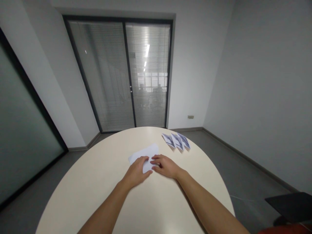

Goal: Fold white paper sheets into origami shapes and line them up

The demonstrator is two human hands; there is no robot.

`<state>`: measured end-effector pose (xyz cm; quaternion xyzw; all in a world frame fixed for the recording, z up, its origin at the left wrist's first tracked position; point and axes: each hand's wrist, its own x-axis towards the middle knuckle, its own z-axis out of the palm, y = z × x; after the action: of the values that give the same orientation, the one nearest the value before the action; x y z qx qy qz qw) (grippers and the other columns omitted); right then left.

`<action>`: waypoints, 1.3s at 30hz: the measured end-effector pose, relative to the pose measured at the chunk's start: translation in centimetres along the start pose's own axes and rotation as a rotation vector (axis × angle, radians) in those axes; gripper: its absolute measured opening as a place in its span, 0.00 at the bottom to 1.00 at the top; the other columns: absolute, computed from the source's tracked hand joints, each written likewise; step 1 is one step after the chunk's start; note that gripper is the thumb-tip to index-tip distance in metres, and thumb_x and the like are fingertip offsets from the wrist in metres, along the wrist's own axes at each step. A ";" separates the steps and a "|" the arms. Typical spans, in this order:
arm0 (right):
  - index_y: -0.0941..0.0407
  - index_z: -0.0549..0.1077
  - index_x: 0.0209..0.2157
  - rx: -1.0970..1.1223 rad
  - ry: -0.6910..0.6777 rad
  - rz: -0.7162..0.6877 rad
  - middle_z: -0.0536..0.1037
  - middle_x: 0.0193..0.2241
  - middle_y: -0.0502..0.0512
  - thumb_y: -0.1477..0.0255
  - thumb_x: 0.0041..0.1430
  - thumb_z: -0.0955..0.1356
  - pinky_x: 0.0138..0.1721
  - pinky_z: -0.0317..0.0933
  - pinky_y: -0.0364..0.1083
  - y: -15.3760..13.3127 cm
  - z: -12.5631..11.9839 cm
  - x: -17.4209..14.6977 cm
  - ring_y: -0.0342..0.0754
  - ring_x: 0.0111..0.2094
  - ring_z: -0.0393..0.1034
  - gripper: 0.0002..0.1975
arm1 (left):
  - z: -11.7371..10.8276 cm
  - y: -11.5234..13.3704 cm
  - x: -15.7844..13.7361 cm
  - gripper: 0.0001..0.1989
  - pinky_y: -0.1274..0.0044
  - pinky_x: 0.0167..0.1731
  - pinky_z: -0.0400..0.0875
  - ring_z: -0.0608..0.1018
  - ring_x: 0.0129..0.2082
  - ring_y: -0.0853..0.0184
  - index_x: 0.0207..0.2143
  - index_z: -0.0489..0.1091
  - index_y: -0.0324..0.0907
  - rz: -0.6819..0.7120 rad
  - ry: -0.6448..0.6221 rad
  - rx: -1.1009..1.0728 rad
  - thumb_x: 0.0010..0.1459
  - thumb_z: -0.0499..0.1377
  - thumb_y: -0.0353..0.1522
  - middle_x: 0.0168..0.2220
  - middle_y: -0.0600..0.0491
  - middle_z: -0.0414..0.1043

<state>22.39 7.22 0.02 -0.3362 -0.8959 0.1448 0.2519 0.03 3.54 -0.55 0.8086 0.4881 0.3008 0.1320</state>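
Note:
A white sheet of paper (149, 150) lies near the middle of the round table, with a part of it (147, 166) showing between my hands. My left hand (137, 170) is curled over the paper's left and near side, its thumb along the near edge. From the right, my right hand (165, 165) bends its fingers and thumb onto the paper's right side. Both hands appear to hold the sheet, though the palms hide some of it. Whether the paper is folded I cannot tell for sure.
Several creased paper pieces with grey-blue print (177, 141) stand in a zigzag at the table's far right. The pale round table (97, 182) has a curved edge. Beyond it are a glass door with blinds (148, 74) and, at lower right, a dark chair-like object (290, 206).

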 end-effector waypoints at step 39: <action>0.56 0.79 0.41 0.102 0.055 0.013 0.82 0.41 0.57 0.66 0.67 0.66 0.48 0.64 0.47 0.6 0.0 0.1 0.52 0.44 0.75 0.11 | -1.4 1.0 0.2 0.17 0.75 0.38 0.69 0.82 0.38 0.61 0.54 0.70 0.48 -0.162 0.041 0.229 0.70 0.47 0.40 0.40 0.52 0.81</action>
<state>22.62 7.74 -0.18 -0.3323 -0.8780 0.1826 0.2922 -0.06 3.16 1.13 0.7699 0.5857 0.2479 0.0525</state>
